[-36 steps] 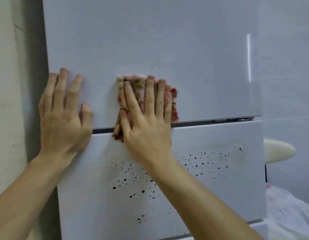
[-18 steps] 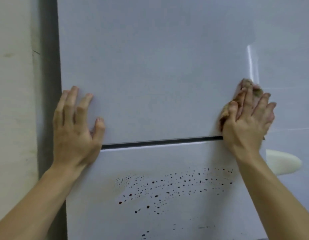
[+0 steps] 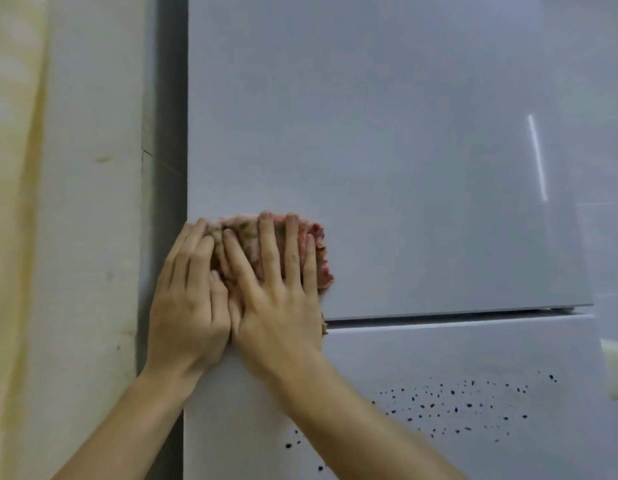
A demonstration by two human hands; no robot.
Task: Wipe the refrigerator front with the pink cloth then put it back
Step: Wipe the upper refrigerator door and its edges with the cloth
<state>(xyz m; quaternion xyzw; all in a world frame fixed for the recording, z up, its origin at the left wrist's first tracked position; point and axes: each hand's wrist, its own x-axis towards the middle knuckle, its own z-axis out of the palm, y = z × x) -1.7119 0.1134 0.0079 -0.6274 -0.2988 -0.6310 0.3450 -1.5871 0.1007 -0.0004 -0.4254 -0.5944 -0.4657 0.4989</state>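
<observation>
Back from the right edge, my right hand [image 3: 276, 299] presses the pink cloth [image 3: 316, 252] flat, fingers spread, against the refrigerator front [image 3: 404, 150] beside my left hand [image 3: 188, 299], also flat, at the door's left edge.

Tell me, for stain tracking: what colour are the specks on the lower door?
Dark, nearly black specks, head view.

Bare forearms, no sleeves, hands [image 3: 231, 306] unadorned.

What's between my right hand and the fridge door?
The pink cloth, pressed flat under the right hand against the upper refrigerator door, in the head view.
</observation>
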